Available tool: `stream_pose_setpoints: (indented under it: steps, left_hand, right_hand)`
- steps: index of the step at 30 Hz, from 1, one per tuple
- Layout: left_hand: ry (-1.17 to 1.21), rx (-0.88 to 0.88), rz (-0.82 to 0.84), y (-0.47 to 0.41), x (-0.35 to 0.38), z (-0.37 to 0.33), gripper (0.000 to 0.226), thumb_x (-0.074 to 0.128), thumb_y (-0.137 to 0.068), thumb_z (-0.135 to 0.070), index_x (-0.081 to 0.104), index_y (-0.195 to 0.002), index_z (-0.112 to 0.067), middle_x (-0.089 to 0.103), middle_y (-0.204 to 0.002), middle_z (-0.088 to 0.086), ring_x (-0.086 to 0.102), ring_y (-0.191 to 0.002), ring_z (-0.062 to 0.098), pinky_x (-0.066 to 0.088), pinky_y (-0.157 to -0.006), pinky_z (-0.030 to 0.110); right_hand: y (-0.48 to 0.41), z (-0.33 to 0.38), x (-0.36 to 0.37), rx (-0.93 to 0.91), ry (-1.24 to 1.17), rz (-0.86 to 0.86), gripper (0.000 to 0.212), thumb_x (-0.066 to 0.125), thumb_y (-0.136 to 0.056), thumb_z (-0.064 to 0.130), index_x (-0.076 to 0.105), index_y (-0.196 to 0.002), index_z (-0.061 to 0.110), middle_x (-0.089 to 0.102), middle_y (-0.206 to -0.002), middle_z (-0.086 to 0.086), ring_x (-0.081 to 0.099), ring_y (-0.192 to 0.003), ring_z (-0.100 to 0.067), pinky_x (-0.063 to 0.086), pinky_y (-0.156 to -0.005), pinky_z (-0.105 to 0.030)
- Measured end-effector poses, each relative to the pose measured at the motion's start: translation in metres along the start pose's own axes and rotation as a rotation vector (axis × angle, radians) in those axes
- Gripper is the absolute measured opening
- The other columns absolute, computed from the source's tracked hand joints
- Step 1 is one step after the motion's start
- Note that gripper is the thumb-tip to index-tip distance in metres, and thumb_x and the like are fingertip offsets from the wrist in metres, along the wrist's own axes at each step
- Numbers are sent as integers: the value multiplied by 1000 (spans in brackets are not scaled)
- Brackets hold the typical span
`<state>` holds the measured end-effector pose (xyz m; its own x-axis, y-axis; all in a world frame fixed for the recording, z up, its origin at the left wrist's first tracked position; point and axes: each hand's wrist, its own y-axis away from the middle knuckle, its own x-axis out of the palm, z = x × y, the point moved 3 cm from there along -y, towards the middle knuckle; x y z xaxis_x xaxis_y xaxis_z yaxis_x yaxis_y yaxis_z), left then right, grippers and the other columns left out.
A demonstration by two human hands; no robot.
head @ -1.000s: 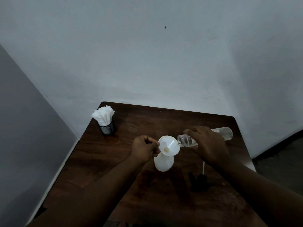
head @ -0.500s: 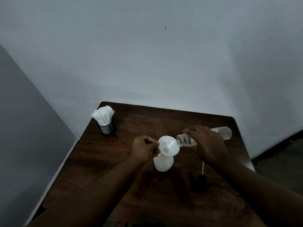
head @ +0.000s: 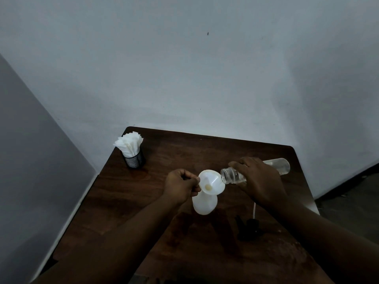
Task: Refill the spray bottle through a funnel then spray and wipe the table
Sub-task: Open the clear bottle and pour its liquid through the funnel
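- right grip point(head: 260, 185): fingers wrapped over the middle of the clear bottle point(head: 232, 176) from above, a closed hold; right of centre in the frame.
- clear bottle: uncapped and tipped nearly flat. Long axis runs from its base at right, slightly higher in the frame, to its open mouth at left. The mouth sits right at the funnel's right rim, touching or just above; can't tell which.
- left grip point(head: 180, 186): fingers curled, pinching the funnel's left rim to steady it; just left of centre.
- funnel point(head: 213, 181): white, seated in the neck of the spray bottle point(head: 205, 204), bowl tilted a little toward the camera.
- spray bottle: white, standing on the tabletop point(head: 184, 152) at frame centre, directly below the funnel and between both grips.
- key relation: the funnel lies left of the right grip, in line with the bottle's long axis. The pouring hand is nearer the mouth; the left one only braces.
- step, as I judge it: pouring the refill. Stream not visible, flow unclear.
- risk: mouth at the rim edge, so liquid could spill outside.
- spray head point(head: 249, 227): black with a white tube, off the bottle, lying on the tabletop lower right.
- napkin holder point(head: 134, 159): upper left of the tabletop, well apart.
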<state>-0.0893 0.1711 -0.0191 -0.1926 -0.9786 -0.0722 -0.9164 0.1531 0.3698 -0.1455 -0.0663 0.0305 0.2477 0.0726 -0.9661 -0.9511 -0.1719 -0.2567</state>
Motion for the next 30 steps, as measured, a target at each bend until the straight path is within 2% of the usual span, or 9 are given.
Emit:
stream_pose_setpoints:
  steps: [8,12,17,23,30]
  left_hand:
    - [-6,-6,1,0,0,-1,9,70,-90,-1,67,-92,7,73,-74,18,73,-65,25,61,-59,34]
    - [5,-15,2,1,1,-1,12,70,-90,-1,65,-94,9,73,-71,15,72,-62,22,61,-57,32]
    - [15,-12,7,2,1,-3,11,70,-90,-1,65,-93,9,72,-71,16,71,-61,20,60,-58,33]
    - [11,-3,-6,3,1,-3,9,71,-89,-1,66,-91,7,73,-70,14,72,-63,22,62,-59,34]
    - [20,-2,-8,3,1,-1,7,71,-89,-1,66,-85,2,73,-69,14,72,-63,24,62,-61,36]
  right_hand:
    - [-1,0,-2,-5,-12,-7,47,73,-78,36,65,-124,27,66,-111,3,63,-101,-23,48,-70,-33]
    - [-1,0,-2,-11,-5,-1,45,66,-81,42,65,-124,28,65,-111,2,63,-99,-22,48,-66,-32]
    - [-1,-2,-1,-11,3,6,45,74,-80,38,64,-124,30,65,-111,4,62,-98,-21,46,-66,-31]
    - [-1,-1,-4,-19,-14,-1,44,68,-82,42,64,-124,28,65,-112,3,63,-100,-22,50,-68,-34]
    - [-3,-1,-3,-6,-4,8,46,74,-80,38,64,-123,29,64,-111,4,62,-100,-21,50,-67,-34]
